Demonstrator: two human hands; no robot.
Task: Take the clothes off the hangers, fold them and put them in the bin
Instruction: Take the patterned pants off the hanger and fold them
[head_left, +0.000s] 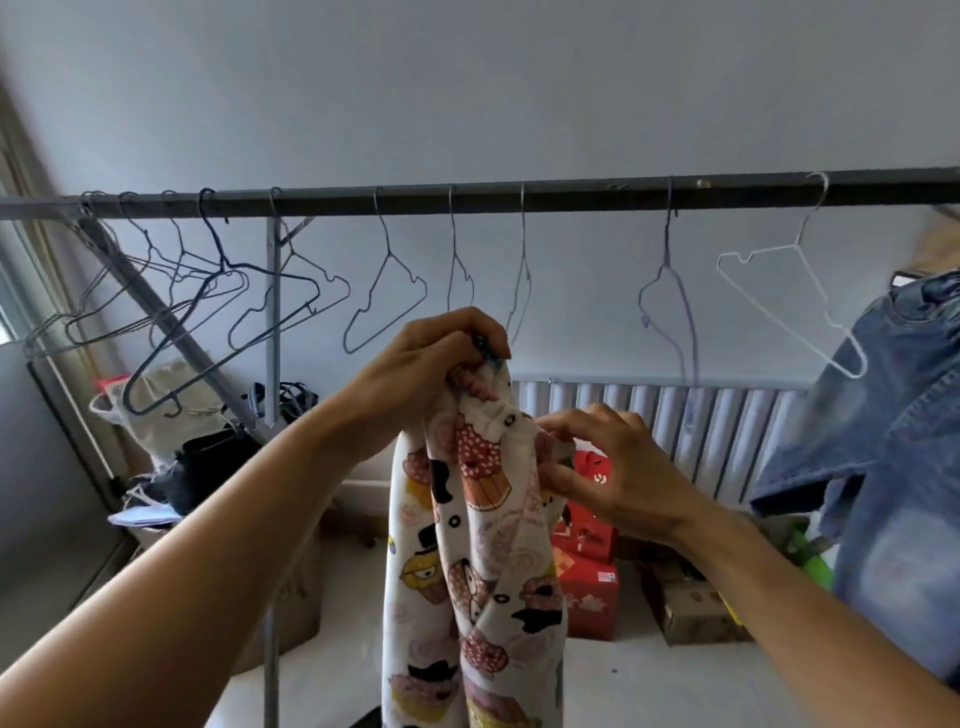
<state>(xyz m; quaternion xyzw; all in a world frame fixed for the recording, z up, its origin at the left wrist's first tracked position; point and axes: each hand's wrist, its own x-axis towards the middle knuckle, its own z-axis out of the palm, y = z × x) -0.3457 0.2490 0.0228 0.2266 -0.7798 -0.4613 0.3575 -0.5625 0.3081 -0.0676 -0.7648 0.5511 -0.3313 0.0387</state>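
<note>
A white garment printed with cupcakes (478, 561) hangs down in front of me, below the dark rail (519, 195). My left hand (431, 358) grips its bunched top edge, where a small dark part shows between my fingers. My right hand (597, 467) pinches the fabric's right edge just below. Several bare wire hangers (384, 291) hang along the rail, and a white hanger (789, 291) hangs at the right. A blue denim garment (893, 457) hangs at the far right. No bin is in view.
A white radiator (701, 431) runs along the wall behind. Red boxes (587, 571) and a cardboard box (691, 608) sit on the floor below it. Bags and dark clutter (197, 457) pile up at the left by the rack's slanted leg (156, 312).
</note>
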